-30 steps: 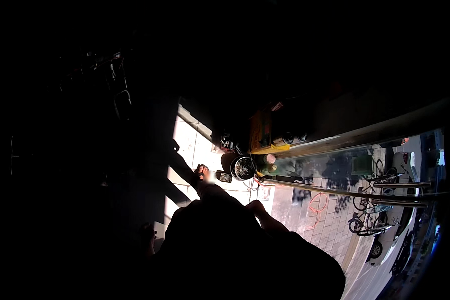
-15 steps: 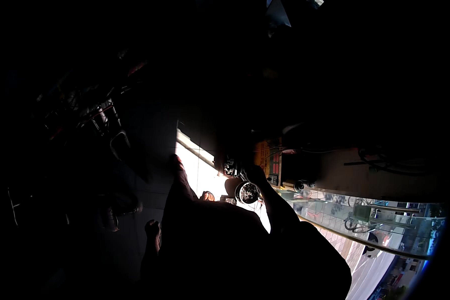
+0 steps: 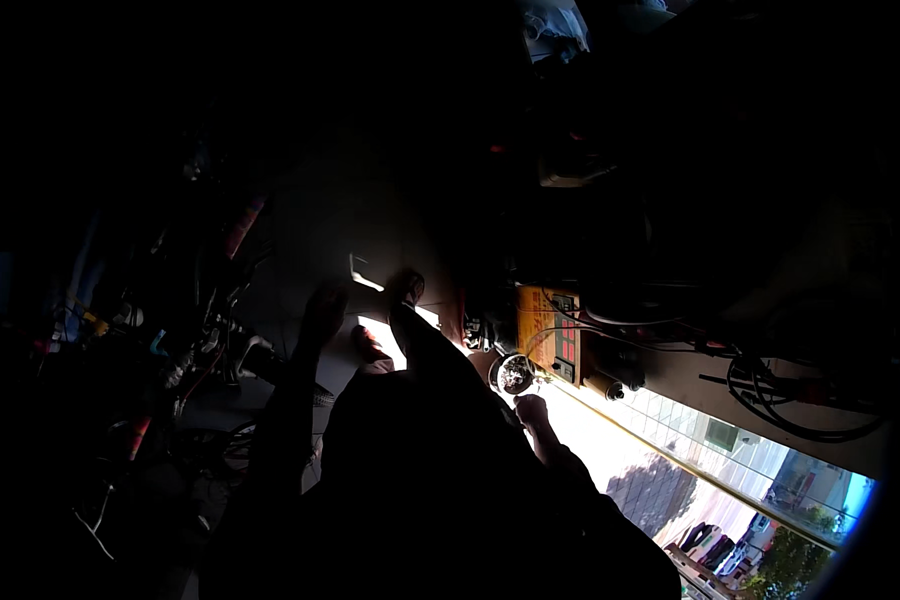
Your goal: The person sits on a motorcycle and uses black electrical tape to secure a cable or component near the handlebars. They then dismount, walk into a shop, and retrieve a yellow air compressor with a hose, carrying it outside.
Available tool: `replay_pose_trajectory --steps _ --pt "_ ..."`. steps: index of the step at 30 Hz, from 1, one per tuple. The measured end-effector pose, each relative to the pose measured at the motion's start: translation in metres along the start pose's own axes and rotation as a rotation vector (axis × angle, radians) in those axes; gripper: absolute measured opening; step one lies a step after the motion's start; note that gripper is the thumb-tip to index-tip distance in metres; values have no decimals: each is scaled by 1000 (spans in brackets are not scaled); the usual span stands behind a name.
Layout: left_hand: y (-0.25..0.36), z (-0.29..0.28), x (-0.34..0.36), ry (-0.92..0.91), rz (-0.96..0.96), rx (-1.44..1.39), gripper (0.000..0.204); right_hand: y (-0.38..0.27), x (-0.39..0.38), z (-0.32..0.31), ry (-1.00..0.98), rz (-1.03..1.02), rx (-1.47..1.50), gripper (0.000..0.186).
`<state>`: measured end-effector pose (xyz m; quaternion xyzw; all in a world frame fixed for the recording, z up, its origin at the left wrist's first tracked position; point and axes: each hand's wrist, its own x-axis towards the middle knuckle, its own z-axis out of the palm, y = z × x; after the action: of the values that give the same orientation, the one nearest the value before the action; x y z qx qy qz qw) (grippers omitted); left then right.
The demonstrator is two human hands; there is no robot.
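Observation:
My right hand (image 3: 532,409) hangs at my right side with its fingers curled in, and nothing shows in it. Just beyond it on the floor stands a round container (image 3: 515,374) filled with small bits that I cannot make out. My left hand (image 3: 325,312) reaches forward on the left, dark and blurred, so its fingers do not show. Between the hands, my feet (image 3: 407,287) are on the floor, beside a bright patch of sunlight.
A yellow box-shaped device (image 3: 538,325) with red panels stands past the container, with cables trailing right to a black coil (image 3: 785,400). Dim cluttered parts and a frame (image 3: 255,355) lie on the left. A glass front (image 3: 710,430) faces a street at lower right.
My right hand has drawn back from beside the round container toward me. My left hand has swung forward. My feet have shifted, and the view has turned slightly.

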<state>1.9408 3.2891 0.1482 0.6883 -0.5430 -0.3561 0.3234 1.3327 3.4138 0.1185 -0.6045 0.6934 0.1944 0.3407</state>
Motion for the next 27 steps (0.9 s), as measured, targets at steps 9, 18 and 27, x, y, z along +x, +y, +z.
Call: replay_pose_trajectory --steps 9,18,27 --pt "43 -14 155 54 -226 -247 39 -196 188 -102 37 -178 31 43" --pt "37 3 268 -111 -391 -267 42 -397 345 -293 376 -478 -112 31" --pt "34 -60 397 -132 -565 -317 48 -428 341 -343 157 -161 218 41"
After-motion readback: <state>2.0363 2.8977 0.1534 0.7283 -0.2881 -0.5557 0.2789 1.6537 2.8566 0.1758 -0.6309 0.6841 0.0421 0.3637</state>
